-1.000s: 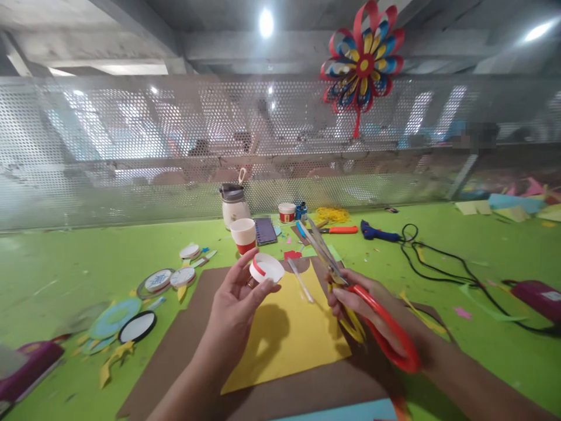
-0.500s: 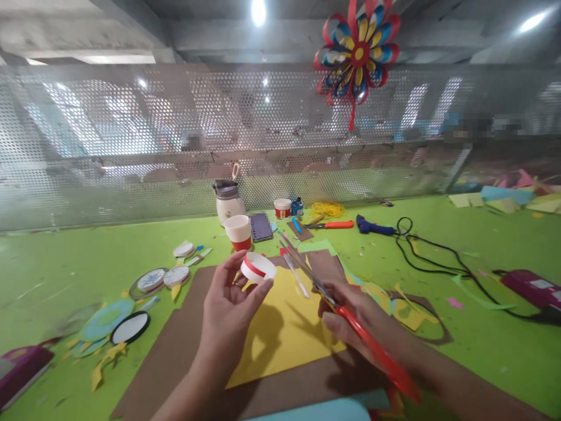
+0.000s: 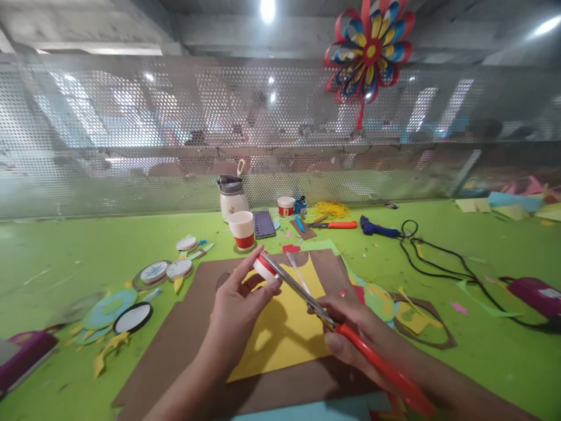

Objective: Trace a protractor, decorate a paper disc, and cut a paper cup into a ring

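Observation:
My left hand [image 3: 234, 318] is closed on a cut-off paper cup base [image 3: 265, 268], a short white ring with a red band, held between thumb and fingers. Red-handled scissors [image 3: 372, 356] are gripped in my right hand [image 3: 357, 327]. Their blades stand apart, one lying across the cup base and the other beyond it to the right; whether the paper is between them I cannot tell. Below both hands, a yellow sheet [image 3: 302, 339] lies on brown cardboard [image 3: 164, 351]. A white and red paper cup [image 3: 242, 225] stands just behind the left hand.
A bottle [image 3: 232, 202], a phone [image 3: 264, 224] and an orange-handled knife [image 3: 342, 225] lie or stand at the back. To the right are a blue glue gun [image 3: 379, 228] with a black cord and a purple box [image 3: 537, 295]. Paper discs [image 3: 109, 307] and scraps lie left.
The cup base has been turned and tilted in my left hand. My right hand has brought the scissors left, so a blade now crosses the cup base. The view has shifted slightly.

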Demonstrator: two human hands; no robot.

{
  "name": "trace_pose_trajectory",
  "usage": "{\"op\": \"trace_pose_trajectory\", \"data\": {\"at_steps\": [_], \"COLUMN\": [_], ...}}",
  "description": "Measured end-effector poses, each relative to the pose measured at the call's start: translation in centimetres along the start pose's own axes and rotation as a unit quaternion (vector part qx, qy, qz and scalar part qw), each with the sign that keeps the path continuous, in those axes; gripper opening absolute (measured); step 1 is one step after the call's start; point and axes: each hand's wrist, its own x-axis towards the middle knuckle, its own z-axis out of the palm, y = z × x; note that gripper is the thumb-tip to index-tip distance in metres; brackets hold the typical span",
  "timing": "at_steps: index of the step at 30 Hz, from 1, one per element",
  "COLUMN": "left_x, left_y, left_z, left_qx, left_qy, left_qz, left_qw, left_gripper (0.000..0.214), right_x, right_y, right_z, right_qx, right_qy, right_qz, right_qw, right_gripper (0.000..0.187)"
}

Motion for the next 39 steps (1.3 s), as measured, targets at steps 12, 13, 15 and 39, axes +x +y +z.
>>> {"op": "trace_pose_trajectory", "data": {"at_steps": [12, 13, 15, 39], "left_x": [-0.2, -0.2, 0.0, 0.2], "left_y": [-0.1, -0.1, -0.1, 0.0], "left_z": [-0.1, -0.1, 0.0, -0.4], "left_qx": [-0.103, -0.098, -0.092, -0.106], "left_qy": [-0.055, -0.05, -0.039, -0.07], "left_qz": [-0.033, -0.028, -0.023, -0.03], "left_qw": [0.993, 0.994, 0.995, 0.991], "left_gripper": [0.059, 0.062, 0.069, 0.031], "right_x": [0.0, 0.0, 0.0, -0.5], "right_y": [0.5, 0.4, 0.3, -0.1], "right_z": [0.3, 0.3, 0.1, 0.2], "right_qx": [-0.014, -0.015, -0.016, 0.011], "right_qy": [0.012, 0.011, 0.007, -0.005], "right_qz": [0.01, 0.011, 0.01, 0.052], "right_qw": [1.0, 1.0, 1.0, 0.999], "right_gripper": [0.065, 0.064, 0.063, 0.07]}}
